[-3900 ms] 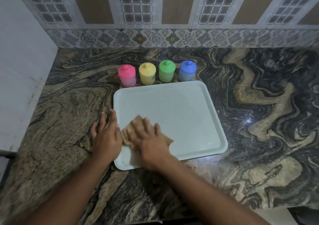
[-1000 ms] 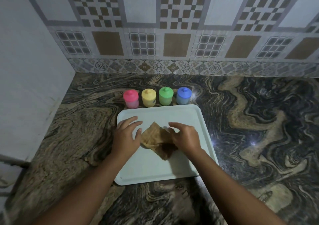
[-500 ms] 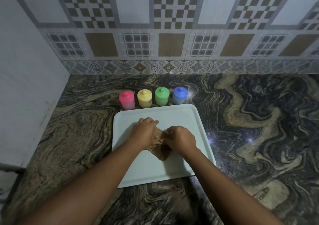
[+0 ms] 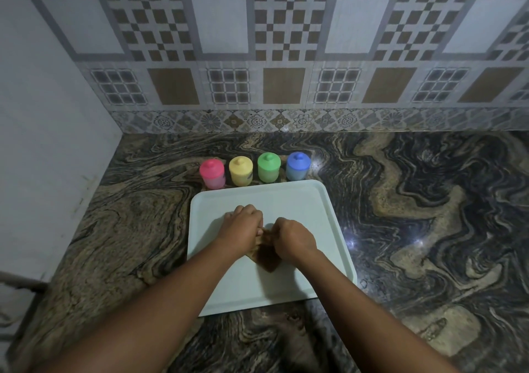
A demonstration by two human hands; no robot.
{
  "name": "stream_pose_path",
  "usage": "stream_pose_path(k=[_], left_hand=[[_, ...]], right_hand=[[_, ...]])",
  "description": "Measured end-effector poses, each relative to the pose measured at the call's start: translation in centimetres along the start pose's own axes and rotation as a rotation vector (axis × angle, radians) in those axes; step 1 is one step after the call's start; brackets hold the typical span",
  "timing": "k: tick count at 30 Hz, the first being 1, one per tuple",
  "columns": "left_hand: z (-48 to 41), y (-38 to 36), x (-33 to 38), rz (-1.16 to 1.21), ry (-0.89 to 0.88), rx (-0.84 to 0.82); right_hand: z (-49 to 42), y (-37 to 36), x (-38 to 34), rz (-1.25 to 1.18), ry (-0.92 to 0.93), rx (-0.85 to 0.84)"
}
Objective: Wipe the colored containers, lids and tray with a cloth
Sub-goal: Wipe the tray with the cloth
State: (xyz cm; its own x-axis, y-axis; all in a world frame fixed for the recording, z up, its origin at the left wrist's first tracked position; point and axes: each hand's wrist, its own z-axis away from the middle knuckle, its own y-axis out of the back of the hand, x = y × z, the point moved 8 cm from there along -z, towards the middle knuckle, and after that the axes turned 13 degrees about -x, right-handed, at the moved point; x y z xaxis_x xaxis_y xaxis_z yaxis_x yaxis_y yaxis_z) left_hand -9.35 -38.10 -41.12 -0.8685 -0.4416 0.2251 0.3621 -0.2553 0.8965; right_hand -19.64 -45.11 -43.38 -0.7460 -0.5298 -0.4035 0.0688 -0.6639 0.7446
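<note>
**Brown cloth point(image 4: 267, 255) gripped over one tray point(image 4: 300, 201)**

Curled fingers of the left hand point(image 4: 243, 225) and right hand point(image 4: 294, 236) pinch the single cloth. Four lidded containers stand just behind the tray: pink point(image 4: 212, 174), yellow point(image 4: 241, 171), green point(image 4: 268, 167), blue point(image 4: 298, 166). Swirled stone counter point(image 4: 429, 201), patterned tile wall point(image 4: 286, 58).

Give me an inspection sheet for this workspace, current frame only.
Surface: dark swirl-patterned stone counter, with glare spots right of the tray.
Job's things: pale tray lies flat on the counter. Brown cloth is bunched on it. Pink container, yellow container, green container and blue container stand in a row on the counter behind the tray's far edge, lids on.
Clutter: nothing seen.
Grippers: left hand and right hand both grip the cloth, fingers curled, over the tray's middle.
Cables: nothing seen.
Surroundings: patterned tiled wall behind; plain white wall at left.
</note>
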Motion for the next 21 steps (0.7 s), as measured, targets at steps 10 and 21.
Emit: stream_pose_path(k=[10,21], left_hand=[[4.9,4.0,-2.4,0.439,-0.037,0.011],[17.0,13.7,-5.2,0.404,-0.014,0.191]], right_hand=[[3.7,3.9,-1.7,-0.207,0.320,0.038],[10.0,9.7,-14.0,-0.151,0.802,0.015]])
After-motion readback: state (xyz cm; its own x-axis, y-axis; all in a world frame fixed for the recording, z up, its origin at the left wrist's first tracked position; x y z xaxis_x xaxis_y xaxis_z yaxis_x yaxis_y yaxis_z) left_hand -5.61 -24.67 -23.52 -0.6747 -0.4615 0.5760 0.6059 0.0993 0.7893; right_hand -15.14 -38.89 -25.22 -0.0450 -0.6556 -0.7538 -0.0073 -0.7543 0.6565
